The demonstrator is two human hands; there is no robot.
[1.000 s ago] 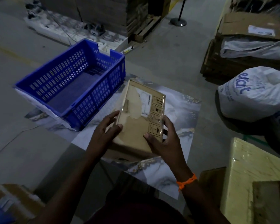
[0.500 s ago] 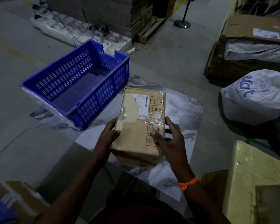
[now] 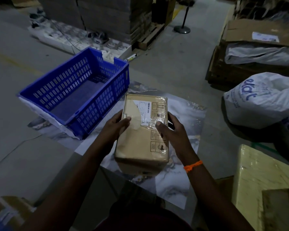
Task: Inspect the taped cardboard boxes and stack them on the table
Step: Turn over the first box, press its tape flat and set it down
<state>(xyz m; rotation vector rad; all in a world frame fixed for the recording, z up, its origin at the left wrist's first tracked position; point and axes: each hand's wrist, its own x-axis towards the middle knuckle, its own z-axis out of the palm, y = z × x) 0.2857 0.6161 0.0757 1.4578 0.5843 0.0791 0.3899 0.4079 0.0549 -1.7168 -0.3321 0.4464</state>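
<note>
A brown taped cardboard box (image 3: 141, 147) with a white label and printed handling symbols on top is held over the marble-patterned table (image 3: 187, 114). My left hand (image 3: 114, 126) grips its left side, thumb lying on the top face. Gripping the right side is my right hand (image 3: 171, 129), thumb on the clear tape, with an orange band at the wrist. The box lies nearly flat, long side pointing away from me. Whether its underside touches the table I cannot tell.
A blue slotted plastic crate (image 3: 77, 94) stands on the table's left part. A white printed sack (image 3: 264, 99) and stacked cartons (image 3: 257, 47) are on the right. A yellow wrapped box (image 3: 260, 180) is near right. A stanchion base (image 3: 182, 29) stands on the floor behind.
The box has tipped from a raised tilt to nearly flat and come lower, toward me. Both hands have slid along its sides with it.
</note>
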